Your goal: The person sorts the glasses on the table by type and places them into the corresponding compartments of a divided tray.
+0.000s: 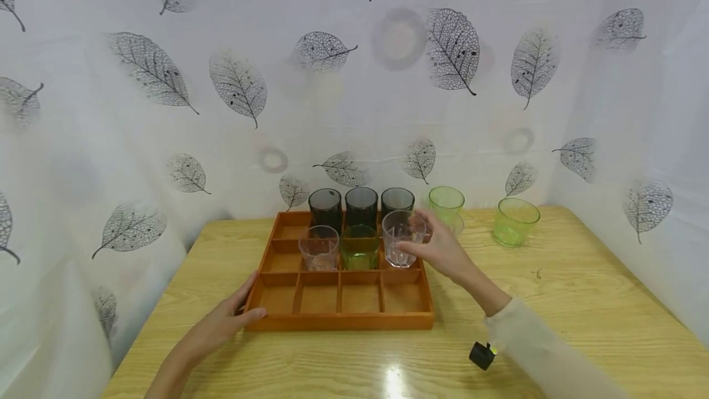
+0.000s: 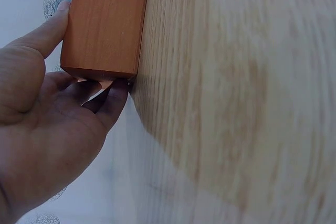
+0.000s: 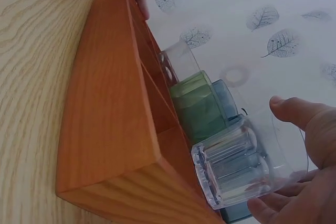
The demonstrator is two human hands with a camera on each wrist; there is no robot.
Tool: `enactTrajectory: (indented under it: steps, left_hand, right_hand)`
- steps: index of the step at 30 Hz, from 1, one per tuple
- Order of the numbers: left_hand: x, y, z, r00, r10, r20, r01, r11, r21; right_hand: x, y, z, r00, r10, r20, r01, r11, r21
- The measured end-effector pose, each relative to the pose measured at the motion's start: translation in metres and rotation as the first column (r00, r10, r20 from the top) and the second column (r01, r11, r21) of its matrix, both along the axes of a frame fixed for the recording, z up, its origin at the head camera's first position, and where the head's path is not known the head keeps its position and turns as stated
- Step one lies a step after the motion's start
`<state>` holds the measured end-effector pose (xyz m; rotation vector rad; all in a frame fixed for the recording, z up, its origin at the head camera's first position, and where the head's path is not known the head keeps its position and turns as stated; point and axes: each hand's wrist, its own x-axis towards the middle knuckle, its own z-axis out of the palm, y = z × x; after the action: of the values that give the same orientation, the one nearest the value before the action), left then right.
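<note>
The right hand (image 1: pixel 440 251) is holding a clear glass (image 1: pixel 400 229) over the rightmost middle-row compartment of the wooden tray (image 1: pixel 343 322), thumb and fingers curving round it, spread only to its width. The left hand (image 1: pixel 229 313) is gripping the tray's near left corner. Whether the glass's base is touching the tray is hard to tell. Placing it well probably means keeping it upright, clearing the green glass (image 1: pixel 360 251) beside and dark glass (image 1: pixel 397 199) behind. No brand, label or writing is showing legibly; the curtain (image 1: pixel 354 100) is bearing leaf prints
</note>
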<state>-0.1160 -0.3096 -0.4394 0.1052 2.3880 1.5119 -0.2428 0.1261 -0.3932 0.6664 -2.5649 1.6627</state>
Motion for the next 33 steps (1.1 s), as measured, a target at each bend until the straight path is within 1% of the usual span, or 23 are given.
enactTrajectory:
  steps: [5,11,14,17,21,24,29,33]
  left_hand:
    - [0.000,0.000,-0.001,1.000,-0.004,-0.011,0.004,1.000,-0.005]
    - [0.001,0.001,-0.001,1.000,-0.007,-0.007,0.007,1.000,0.000]
    - [0.001,0.002,-0.001,1.000,-0.005,-0.008,0.005,1.000,-0.002]
    - [0.002,0.002,0.000,1.000,-0.005,-0.008,0.005,1.000,-0.002]
    - [0.002,0.003,0.001,1.000,0.001,0.001,-0.001,1.000,0.001]
    - [0.002,0.002,0.001,1.000,0.002,0.011,-0.002,1.000,0.001]
    - [0.001,0.002,0.002,1.000,0.001,0.011,-0.001,1.000,-0.016]
    - [0.001,0.002,0.002,1.000,0.008,0.011,-0.008,1.000,-0.017]
  right_hand:
    - [-0.001,0.000,-0.006,1.000,-0.006,0.009,0.006,1.000,0.012]
    - [0.000,-0.001,-0.011,1.000,-0.022,0.007,0.022,0.999,0.032]
    - [-0.001,0.000,-0.014,1.000,-0.019,0.005,0.019,0.999,0.036]
    - [-0.001,0.001,-0.016,1.000,-0.014,0.021,0.013,0.999,0.033]
    - [-0.001,0.004,-0.017,0.999,-0.046,0.022,0.045,0.998,0.054]
    - [0.002,0.005,-0.014,0.997,-0.077,-0.002,0.077,0.995,0.063]
    - [0.005,0.002,-0.010,0.993,-0.108,-0.043,0.110,0.993,0.041]
    - [0.006,-0.005,-0.007,0.991,-0.100,-0.087,0.100,0.995,-0.006]
